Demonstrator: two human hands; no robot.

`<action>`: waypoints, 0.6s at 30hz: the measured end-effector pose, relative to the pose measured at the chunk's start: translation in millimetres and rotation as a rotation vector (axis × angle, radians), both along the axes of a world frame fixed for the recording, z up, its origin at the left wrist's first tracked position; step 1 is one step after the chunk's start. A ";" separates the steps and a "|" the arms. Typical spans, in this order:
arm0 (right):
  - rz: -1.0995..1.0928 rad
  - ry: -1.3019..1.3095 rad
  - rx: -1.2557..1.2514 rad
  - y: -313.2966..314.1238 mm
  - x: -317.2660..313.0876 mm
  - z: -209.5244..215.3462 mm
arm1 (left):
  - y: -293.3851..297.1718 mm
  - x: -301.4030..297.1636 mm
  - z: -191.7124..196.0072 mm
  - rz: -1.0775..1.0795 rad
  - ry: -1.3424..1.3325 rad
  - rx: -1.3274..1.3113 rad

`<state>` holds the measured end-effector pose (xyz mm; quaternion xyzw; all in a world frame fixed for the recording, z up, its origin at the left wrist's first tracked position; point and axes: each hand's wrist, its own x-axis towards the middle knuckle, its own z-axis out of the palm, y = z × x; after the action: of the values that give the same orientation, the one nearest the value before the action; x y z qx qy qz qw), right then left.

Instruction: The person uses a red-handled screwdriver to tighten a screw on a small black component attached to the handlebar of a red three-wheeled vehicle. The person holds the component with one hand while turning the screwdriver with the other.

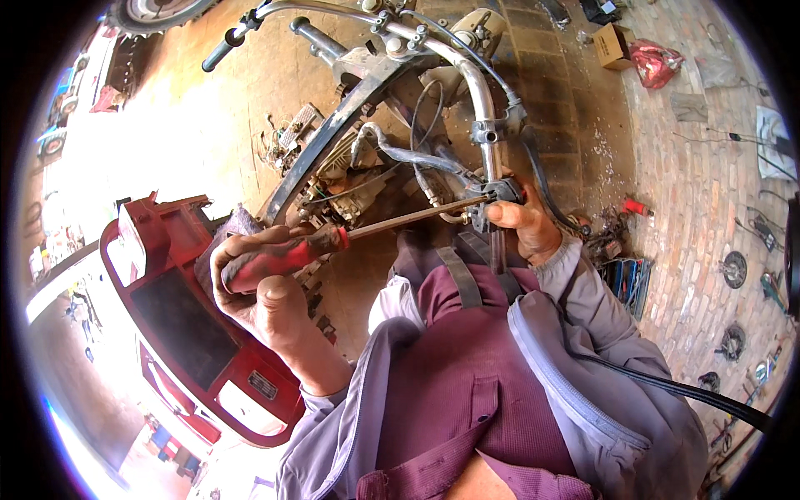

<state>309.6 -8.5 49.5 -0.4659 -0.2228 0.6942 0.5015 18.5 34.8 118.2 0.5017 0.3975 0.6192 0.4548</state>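
Note:
My left hand is wrapped round the red and dark handle of a long screwdriver. Its shaft runs to the right, and the tip meets a black switch housing on the chrome handlebar of a motorcycle. At that housing my right hand is closed, its thumb on the near side and the other fingers mostly hidden behind. Cables and a taped wiring harness lead away from the bar close by. The bare bar end points toward my body.
A red vehicle body part with a dark panel stands at the left. Beyond the frame rail lies an engine. On the brick surface at right are a red bag, a cardboard box and scattered parts. A black cable crosses my right sleeve.

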 end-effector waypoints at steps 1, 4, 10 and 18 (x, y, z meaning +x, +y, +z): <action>0.002 0.006 -0.016 -0.4 0.5 -1.0 | 1.4 1.8 -0.1 0.152 0.205 0.032; -0.001 0.021 -0.039 -1.3 0.0 -1.2 | 2.8 12.7 -4.4 0.226 0.164 -0.023; -0.018 0.034 -0.035 -0.2 0.2 2.7 | 8.3 16.1 10.9 -0.211 -0.265 -0.034; 0.013 -0.002 -0.012 -0.6 0.1 -1.2 | 2.3 -0.1 -3.1 -0.076 -0.106 -0.054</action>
<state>309.7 -9.2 48.3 -0.4680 -0.2223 0.6983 0.4940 18.3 37.1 115.1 0.4702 0.3702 0.6163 0.5118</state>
